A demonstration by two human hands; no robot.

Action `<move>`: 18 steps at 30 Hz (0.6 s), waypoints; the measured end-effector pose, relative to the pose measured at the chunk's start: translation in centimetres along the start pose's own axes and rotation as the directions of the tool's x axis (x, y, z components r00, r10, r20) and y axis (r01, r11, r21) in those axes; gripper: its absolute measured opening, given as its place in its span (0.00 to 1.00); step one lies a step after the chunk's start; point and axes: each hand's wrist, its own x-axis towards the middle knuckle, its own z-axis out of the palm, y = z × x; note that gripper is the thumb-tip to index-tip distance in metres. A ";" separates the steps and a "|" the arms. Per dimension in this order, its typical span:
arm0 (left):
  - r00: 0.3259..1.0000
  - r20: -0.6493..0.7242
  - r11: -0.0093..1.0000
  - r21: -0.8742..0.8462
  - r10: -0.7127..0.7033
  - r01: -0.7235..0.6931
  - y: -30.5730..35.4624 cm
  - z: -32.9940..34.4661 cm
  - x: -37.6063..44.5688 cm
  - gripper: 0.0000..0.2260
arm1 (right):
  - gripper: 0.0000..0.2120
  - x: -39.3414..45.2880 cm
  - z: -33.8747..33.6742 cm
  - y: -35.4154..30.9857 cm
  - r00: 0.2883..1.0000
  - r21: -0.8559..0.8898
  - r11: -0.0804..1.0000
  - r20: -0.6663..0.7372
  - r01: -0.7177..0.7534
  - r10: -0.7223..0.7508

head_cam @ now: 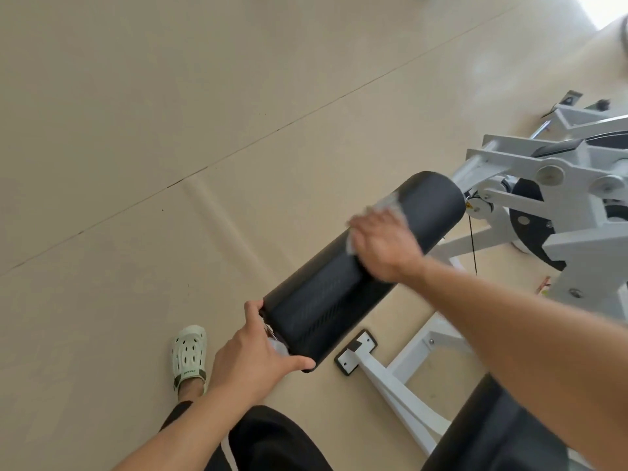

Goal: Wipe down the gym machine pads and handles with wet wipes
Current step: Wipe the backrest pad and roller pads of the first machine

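A long black roller pad (326,300) of a white gym machine runs diagonally across the middle of the view. My right hand (384,246) presses a crumpled white wet wipe (390,203) flat against the pad's upper half; the hand is blurred. My left hand (258,351) grips the pad's near end, thumb along its lower edge, and something small and pale shows under its fingers.
The white steel frame (557,185) with pivots and a black disc stands at the right. A white floor leg with a black foot plate (356,351) lies under the pad. A black seat pad (509,433) is at bottom right. My foot in a pale clog (188,355) stands on the beige floor.
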 end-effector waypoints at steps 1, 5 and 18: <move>1.000 -0.013 0.999 0.035 0.007 -0.007 0.3 -0.1 -0.2 0.51 | 0.27 -1.8 0.8 -3.4 0.993 0.025 0.993 0.023 0.117 -0.117; 0.996 -0.078 0.990 0.136 0.043 -0.032 1.2 0.3 -1.3 0.50 | 0.25 -7.0 1.7 -10.5 0.855 0.090 0.870 0.160 0.485 -0.493; 0.992 -0.125 0.874 -0.485 -0.029 -0.035 -1.2 1.2 -0.7 0.31 | 0.26 -0.6 0.0 -1.0 0.996 0.073 0.997 -0.088 -0.014 0.021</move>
